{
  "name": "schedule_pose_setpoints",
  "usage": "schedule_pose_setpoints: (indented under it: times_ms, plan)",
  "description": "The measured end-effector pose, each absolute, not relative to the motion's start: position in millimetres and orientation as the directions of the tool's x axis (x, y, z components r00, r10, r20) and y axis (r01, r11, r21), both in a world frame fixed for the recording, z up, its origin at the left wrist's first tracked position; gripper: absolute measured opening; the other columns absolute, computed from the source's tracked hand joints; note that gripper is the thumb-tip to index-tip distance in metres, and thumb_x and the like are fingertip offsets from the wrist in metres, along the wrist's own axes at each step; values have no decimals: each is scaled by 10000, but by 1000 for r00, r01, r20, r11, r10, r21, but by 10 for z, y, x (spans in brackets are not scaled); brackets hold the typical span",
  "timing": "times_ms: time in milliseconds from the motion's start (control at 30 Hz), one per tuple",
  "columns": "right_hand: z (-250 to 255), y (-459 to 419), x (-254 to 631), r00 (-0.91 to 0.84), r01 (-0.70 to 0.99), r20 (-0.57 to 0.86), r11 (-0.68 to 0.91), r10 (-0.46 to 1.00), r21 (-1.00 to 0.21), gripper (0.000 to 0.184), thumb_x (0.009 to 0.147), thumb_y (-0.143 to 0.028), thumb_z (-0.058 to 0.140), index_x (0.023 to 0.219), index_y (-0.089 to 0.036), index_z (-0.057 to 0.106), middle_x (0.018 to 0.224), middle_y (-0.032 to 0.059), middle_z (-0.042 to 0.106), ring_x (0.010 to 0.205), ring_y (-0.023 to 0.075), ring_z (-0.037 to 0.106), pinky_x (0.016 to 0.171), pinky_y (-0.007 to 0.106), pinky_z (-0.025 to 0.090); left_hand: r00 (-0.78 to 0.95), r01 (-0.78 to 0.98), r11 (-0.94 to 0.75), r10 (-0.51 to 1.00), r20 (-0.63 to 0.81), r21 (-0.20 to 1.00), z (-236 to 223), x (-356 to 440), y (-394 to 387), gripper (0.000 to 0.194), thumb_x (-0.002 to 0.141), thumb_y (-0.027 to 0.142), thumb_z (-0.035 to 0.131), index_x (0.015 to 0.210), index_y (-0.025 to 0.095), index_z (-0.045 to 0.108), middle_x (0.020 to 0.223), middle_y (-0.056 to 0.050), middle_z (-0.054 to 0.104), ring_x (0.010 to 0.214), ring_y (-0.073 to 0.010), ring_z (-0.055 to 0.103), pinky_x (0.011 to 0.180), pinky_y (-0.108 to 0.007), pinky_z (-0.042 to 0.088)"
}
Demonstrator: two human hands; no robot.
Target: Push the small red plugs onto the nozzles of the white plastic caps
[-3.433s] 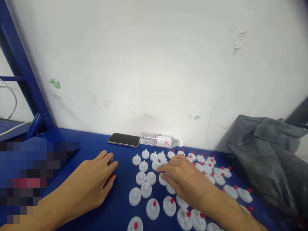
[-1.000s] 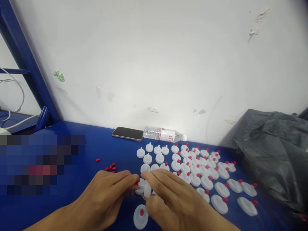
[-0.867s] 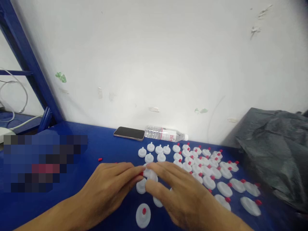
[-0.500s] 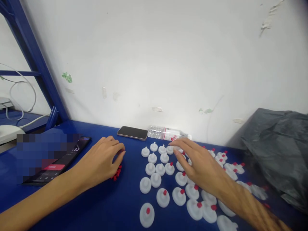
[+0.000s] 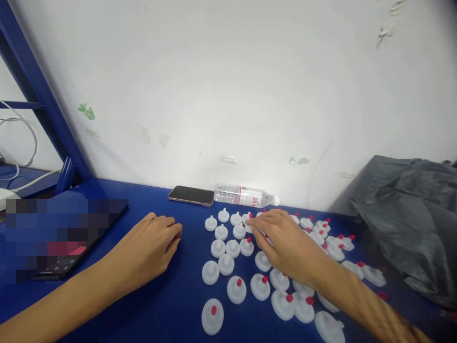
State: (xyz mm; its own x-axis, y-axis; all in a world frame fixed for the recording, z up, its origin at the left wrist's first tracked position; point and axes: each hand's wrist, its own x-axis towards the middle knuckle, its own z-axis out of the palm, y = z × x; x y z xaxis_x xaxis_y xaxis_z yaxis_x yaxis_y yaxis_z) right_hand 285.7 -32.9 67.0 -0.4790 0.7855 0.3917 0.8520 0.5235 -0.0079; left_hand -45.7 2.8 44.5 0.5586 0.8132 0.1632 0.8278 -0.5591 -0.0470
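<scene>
My left hand (image 5: 157, 245) rests on the blue table with its fingers curled inward; whatever is under or inside them is hidden. My right hand (image 5: 282, 238) reaches over a spread of round white plastic pieces with short spouts. Its thumb and forefinger are pinched at a white spouted piece (image 5: 249, 228) in the back rows. Many pieces around and below this hand carry small red caps, such as one red-capped piece (image 5: 236, 289) nearer me. To the left of my right hand, several spouts are bare, such as a bare piece (image 5: 210, 272).
A phone (image 5: 191, 196) and a water bottle (image 5: 246, 196) lie along the wall. A dark tablet-like device (image 5: 60, 268), partly blurred out, lies left. A grey plastic bag (image 5: 410, 224) bulges at the right. A blue metal frame (image 5: 46, 90) rises at the left.
The view has shifted slightly right. Small red caps seen beneath my left fingers are now hidden. A red cap now shows on a back-row piece beside my right fingertips.
</scene>
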Motion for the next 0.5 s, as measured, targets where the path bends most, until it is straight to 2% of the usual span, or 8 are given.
schedule_pose_setpoints:
  times_ms: [100, 200, 333, 500]
  plan:
    - [637, -324, 2885, -496, 855, 341, 517, 798, 33, 284, 1043, -154, 527, 987, -227, 796, 1079, 79, 882, 1105, 294, 814, 1102, 588, 593, 560, 825, -565, 810, 171, -26, 416, -451, 26, 346, 1078, 135, 371, 882, 225, 642, 883, -52, 701, 770, -268, 602, 798, -431, 344]
    - [595, -327, 2907, -510, 853, 334, 517, 793, 76, 264, 1017, -148, 548, 1061, -233, 794, 1139, 80, 882, 1192, 313, 799, 1154, 620, 558, 570, 816, -578, 798, 196, -20, 368, -452, 31, 315, 1072, 141, 398, 886, 223, 639, 885, -50, 687, 752, -258, 586, 792, -428, 344]
    - [583, -336, 2919, -523, 848, 327, 519, 787, 107, 305, 994, -149, 561, 1162, -241, 799, 1150, 67, 889, 1205, 319, 802, 1150, 615, 564, 565, 817, -577, 796, 218, -11, 313, -458, 49, 282, 1060, 146, 426, 875, 226, 622, 877, -44, 668, 728, -248, 560, 781, -426, 348]
    - [622, -376, 2899, -548, 833, 302, 540, 780, 120, 329, 983, -138, 523, 1113, -240, 807, 1137, 59, 892, 1205, 330, 803, 1134, 617, 569, 537, 831, -556, 809, 239, 12, 300, -458, 45, 249, 1062, 176, 437, 907, 230, 624, 920, -51, 686, 742, -249, 565, 767, -416, 371]
